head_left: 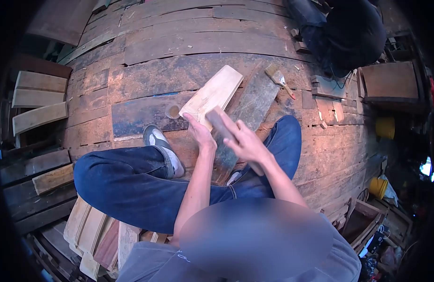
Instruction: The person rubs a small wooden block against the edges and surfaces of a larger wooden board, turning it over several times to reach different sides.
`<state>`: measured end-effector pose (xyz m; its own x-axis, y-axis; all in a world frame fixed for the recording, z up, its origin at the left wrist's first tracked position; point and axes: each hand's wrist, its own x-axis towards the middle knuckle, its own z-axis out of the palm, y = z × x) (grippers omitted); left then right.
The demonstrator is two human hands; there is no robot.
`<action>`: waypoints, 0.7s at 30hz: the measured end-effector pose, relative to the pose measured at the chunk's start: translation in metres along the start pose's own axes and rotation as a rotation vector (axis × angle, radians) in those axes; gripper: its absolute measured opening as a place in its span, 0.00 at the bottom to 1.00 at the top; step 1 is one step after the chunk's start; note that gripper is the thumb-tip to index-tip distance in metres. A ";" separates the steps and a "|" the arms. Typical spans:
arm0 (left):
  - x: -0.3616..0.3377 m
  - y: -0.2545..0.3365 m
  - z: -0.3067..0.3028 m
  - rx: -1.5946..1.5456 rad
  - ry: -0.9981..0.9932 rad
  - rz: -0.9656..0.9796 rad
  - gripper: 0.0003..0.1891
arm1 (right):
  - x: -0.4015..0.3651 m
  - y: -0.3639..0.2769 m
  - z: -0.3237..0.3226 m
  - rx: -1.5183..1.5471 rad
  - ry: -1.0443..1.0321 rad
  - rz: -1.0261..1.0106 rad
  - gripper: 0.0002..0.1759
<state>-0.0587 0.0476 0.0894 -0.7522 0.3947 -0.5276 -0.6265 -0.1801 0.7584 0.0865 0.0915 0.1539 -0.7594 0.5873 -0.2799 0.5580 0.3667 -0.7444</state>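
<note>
A pale wooden board (pixel 212 96) with a stepped edge lies tilted in front of me, over a dark worn plank (pixel 254 104). My left hand (pixel 201 134) grips the board's near end, thumb at its left corner. In my right hand (pixel 247 141) is a grey-brown block (pixel 220 124), held with its front end against the board's near right part. The hand partly covers the block, and its exact kind cannot be made out. A flat paintbrush (pixel 279 81) with a red-tipped handle rests at the plank's far end. Left of the board stands a small cup (pixel 172 111).
Pale wooden pieces are stacked at the left (pixel 40 89) and beside my left thigh (pixel 92 228). A person in dark clothes (pixel 353 37) sits at the far right. Yellow containers (pixel 384 128) and a wooden box (pixel 362 218) stand to the right. Sawdust covers the plank floor (pixel 179 44).
</note>
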 end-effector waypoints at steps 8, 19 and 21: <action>0.022 -0.017 -0.029 -0.085 -0.050 -0.059 0.42 | 0.038 -0.016 0.015 0.071 -0.021 -0.112 0.34; 0.026 -0.014 -0.039 -0.164 -0.097 -0.099 0.40 | 0.043 -0.010 0.037 -0.012 0.037 -0.065 0.35; 0.026 -0.015 -0.037 -0.126 -0.082 -0.072 0.40 | 0.053 0.009 0.029 -0.078 0.045 0.013 0.35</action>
<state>-0.0765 0.0275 0.0496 -0.6883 0.4821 -0.5421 -0.7028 -0.2581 0.6629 0.0416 0.1051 0.1142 -0.7372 0.6235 -0.2604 0.5935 0.4132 -0.6906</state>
